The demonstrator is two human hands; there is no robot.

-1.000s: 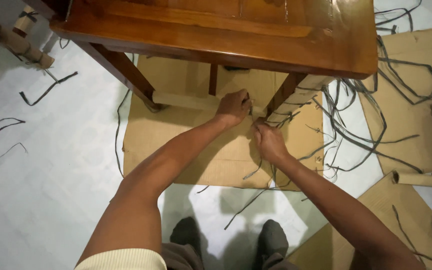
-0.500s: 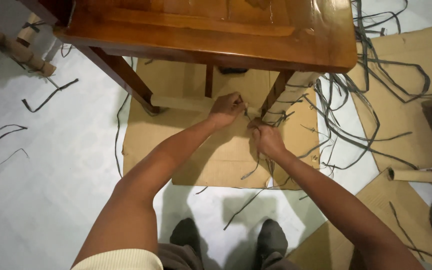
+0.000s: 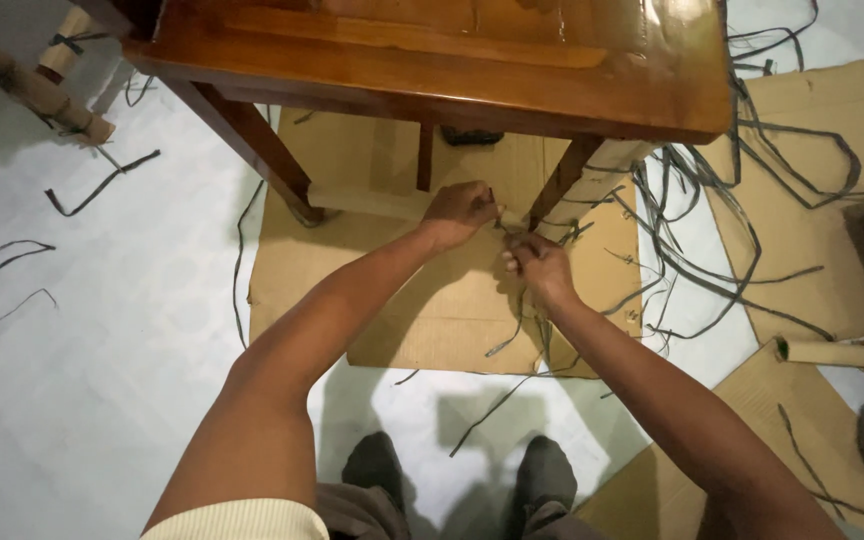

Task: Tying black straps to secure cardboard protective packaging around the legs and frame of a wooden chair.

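Head view, left hand: left hand is clenched around a dark strip just below the table edge, beside the front right leg
Head view, right hand: right hand pinches the same strip a little lower, fingers closed on it, the two hands nearly touching
Strip: it runs from between the hands at the leg, then trails down across the cardboard toward the feet
Table: polished wooden table stands on the cardboard; a pale rail spans the legs low down
Around: a tangle of loose strips lies to the right over more cardboard sheets; a few stray ones lie on the white floor at left; a cardboard tube lies at right
Hidden: how the strip is fixed to the leg is covered by the hands
Risk: the strip looks thin, so a hard pull could slip it from the pinch or snap it
Risk: the trailing end lies close to the feet and the tangle, so it could snag or be stepped on
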